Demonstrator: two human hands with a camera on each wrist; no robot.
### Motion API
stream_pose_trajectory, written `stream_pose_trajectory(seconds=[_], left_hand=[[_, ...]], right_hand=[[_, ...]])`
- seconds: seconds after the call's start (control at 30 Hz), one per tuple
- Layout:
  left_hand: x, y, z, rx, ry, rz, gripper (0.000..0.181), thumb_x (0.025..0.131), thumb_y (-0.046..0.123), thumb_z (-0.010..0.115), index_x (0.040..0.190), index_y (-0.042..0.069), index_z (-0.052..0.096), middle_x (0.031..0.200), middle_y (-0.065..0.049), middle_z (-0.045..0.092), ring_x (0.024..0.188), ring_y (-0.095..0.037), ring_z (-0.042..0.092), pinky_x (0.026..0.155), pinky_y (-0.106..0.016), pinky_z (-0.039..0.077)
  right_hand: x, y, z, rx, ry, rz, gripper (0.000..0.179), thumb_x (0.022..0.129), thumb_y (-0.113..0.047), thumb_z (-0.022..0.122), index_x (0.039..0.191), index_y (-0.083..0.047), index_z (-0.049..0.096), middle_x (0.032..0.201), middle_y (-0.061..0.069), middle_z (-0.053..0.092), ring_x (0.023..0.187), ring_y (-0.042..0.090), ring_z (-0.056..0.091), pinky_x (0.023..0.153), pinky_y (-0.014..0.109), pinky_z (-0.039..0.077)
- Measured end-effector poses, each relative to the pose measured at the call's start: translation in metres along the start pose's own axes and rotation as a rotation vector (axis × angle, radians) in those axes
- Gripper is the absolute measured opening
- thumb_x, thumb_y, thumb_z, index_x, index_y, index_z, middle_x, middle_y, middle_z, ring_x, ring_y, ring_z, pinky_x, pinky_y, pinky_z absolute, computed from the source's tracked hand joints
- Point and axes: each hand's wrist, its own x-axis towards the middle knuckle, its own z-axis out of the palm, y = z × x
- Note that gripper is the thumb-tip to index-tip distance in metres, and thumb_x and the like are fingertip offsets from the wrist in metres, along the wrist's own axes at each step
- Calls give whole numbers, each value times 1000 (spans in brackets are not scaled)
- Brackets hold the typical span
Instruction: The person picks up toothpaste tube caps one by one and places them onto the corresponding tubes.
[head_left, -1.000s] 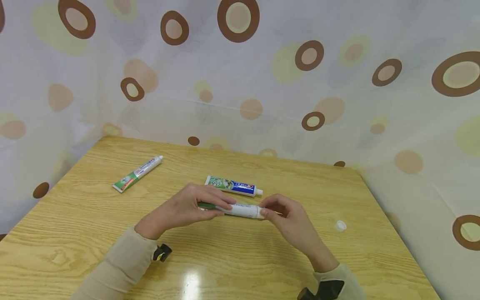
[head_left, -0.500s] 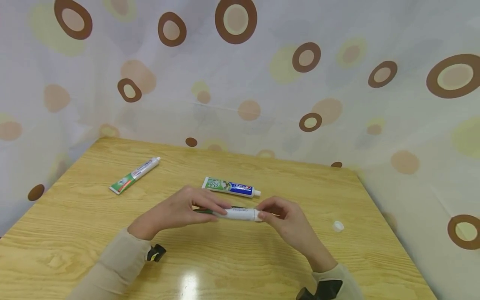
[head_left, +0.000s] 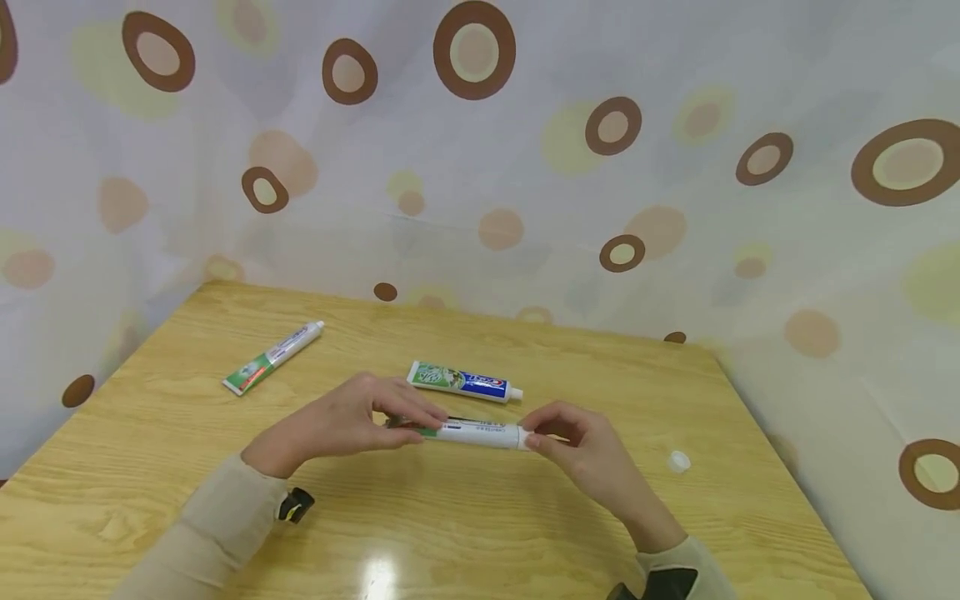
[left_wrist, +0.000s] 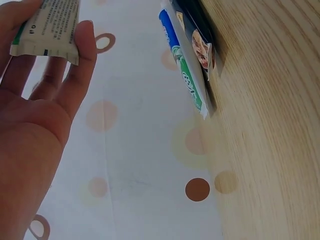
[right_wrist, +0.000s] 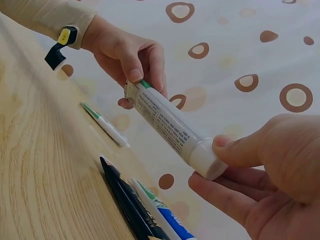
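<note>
Above the table, a white toothpaste tube point(head_left: 480, 432) with a green tail lies level between both hands. My left hand point(head_left: 341, 423) pinches its flat tail between thumb and fingers; small print covers the side seen in the right wrist view. At the other end my right hand point(head_left: 588, 454) has thumb and fingertips on the white cap point(right_wrist: 206, 159). Whether the cap is turning cannot be told. Just behind the held tube lies a black tube point(right_wrist: 132, 205), mostly hidden in the head view. Beyond it is a blue and green toothpaste tube point(head_left: 461, 382), its nozzle end pointing right.
Another white and green toothpaste tube point(head_left: 273, 358) lies slantwise at the back left of the wooden table point(head_left: 465, 525). A loose white cap point(head_left: 678, 462) sits to the right of my right hand. A patterned curtain point(head_left: 480, 183) hangs along the back and sides.
My left hand has shifted slightly left along the held tube, and more of its printed side shows. My right hand stays at the cap. The head view has moved a little.
</note>
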Motion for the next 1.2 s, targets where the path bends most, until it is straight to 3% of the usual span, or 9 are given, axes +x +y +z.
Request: stream_pose_trajectory(seconds=[0.1,0.3,0.63,0.97,1.2], left_hand=[[0,-1,0,38,-17,-13,27,90,9,72,115,20,76,121,3,72,89,-5,61,71,-23,53],[0,-2,3,92,-55,-39,35,87,0,70,116,20,76,123,3,71,102,-9,63,70,-22,52],[-2,-9,8,193,-91,-21,32,88,4,73,117,17,75,120,1,72,108,-14,65,71,-25,54],[-2,-23,15,237,-128,-69,33,87,4,74,118,14,74,122,-2,72,113,-20,66,87,-27,55],[1,-27,19,248,-145,-110,32,87,5,75,118,15,74,123,-1,71,114,-19,65,91,-28,54]], right_hand=[[0,2,0,3,-14,2,12,92,-13,71,104,-12,69,108,11,68,96,19,67,81,26,57],[2,7,2,3,-40,22,13,92,-10,70,104,-11,69,112,11,67,98,17,65,81,26,57],[5,15,9,-11,-70,24,16,91,0,67,107,-6,67,115,15,65,105,21,64,89,27,56],[8,25,14,-69,-82,25,17,91,1,68,105,-7,68,112,13,66,109,24,64,90,26,56],[10,29,16,-124,-80,42,17,90,3,68,103,-8,68,112,11,67,110,27,64,89,26,56]])
